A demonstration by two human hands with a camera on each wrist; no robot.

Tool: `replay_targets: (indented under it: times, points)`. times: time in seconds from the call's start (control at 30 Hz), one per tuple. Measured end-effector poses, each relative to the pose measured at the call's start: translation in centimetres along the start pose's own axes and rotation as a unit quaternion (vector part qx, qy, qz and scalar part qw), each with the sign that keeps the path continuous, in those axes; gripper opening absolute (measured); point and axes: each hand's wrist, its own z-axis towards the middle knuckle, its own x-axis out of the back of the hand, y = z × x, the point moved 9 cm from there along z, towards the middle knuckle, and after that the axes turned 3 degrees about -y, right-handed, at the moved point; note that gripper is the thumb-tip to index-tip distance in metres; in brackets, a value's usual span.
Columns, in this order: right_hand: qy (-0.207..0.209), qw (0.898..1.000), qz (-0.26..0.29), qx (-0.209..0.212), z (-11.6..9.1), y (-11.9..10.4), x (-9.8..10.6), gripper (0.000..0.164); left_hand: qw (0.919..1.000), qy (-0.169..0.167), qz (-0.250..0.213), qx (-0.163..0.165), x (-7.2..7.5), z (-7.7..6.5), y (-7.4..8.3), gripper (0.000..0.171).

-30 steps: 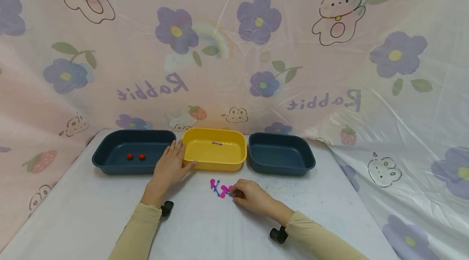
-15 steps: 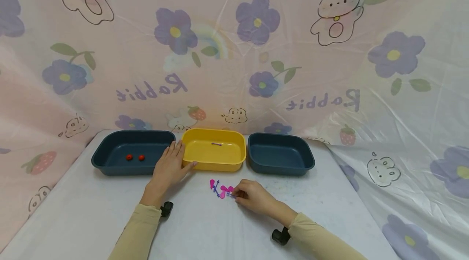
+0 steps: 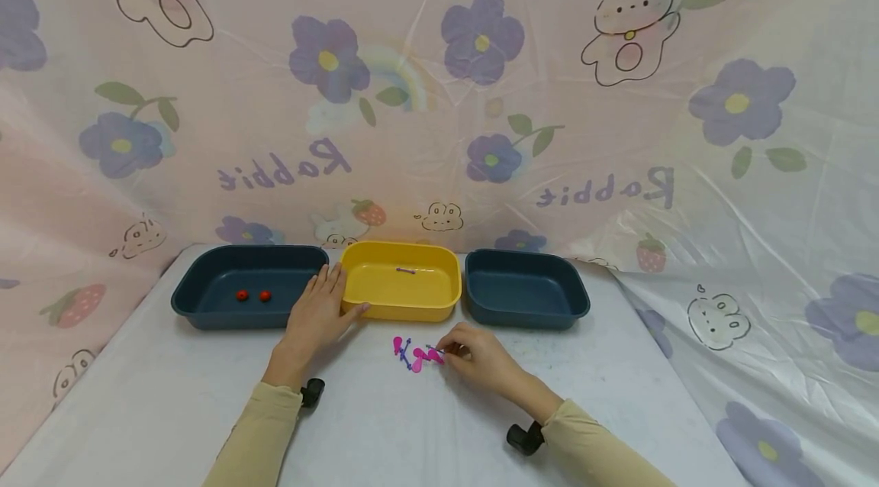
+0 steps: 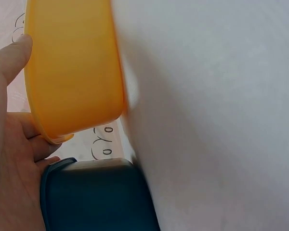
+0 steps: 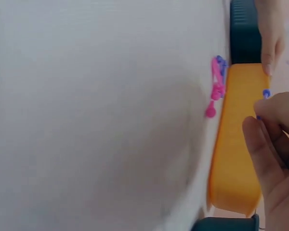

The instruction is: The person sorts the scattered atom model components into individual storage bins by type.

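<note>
In the head view, the left hand (image 3: 317, 311) lies over the left corner of a glossy yellow rectangular plastic tray (image 3: 405, 314), its fingers nearly straight and its thumb spread along the front edge. The right hand (image 3: 478, 357) pinches a slim blue-purple rod with knobbed ends (image 3: 432, 349) just above a small cluster on the white-covered bench (image 3: 384, 426): bright pink round-ended pieces (image 3: 416, 366) and more thin blue-purple rods (image 3: 406, 360), some touching. Inside the yellow tray lies one small purple rod (image 3: 406, 270); the left dark-blue plastic tray (image 3: 226, 317) holds two small red balls (image 3: 243, 295); the right dark-blue plastic tray (image 3: 529, 317) stands on the other side. The cluster sits so tight that the pinched rod could snag a pink neighbour and drag it along.

In the left wrist view, the thumb rests on the yellow rim while the fingers reach round the corner, near the dark-blue rim — a hard push there could slide the trays together.

In the right wrist view, only the knobbed end and a sliver of the rod show at the thumb and forefinger. With so little to hold, a loose or uneven pinch could let it twist or drop.
</note>
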Motion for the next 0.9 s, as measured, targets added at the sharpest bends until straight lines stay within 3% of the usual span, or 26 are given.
replay_targets:
  times: [0.33, 0.53, 0.9]
  points:
    - [0.069, 0.997, 0.044, 0.013, 1.6, -0.4, 1.9, 0.02, 1.0, -0.002, -0.002, 0.003, 0.1, -0.1, -0.1, 0.092]
    - [0.1, 0.993, 0.058, -0.002, 3.0, -0.2, 2.8, 0.018, 1.0, 0.0, -0.005, 0.001, 0.1, -0.1, -0.1, 0.091]
    - [0.128, 0.99, 0.05, -0.018, 6.7, 1.1, 3.6, 0.013, 1.0, -0.002, -0.004, 0.0, 0.2, -0.1, 0.1, 0.091]
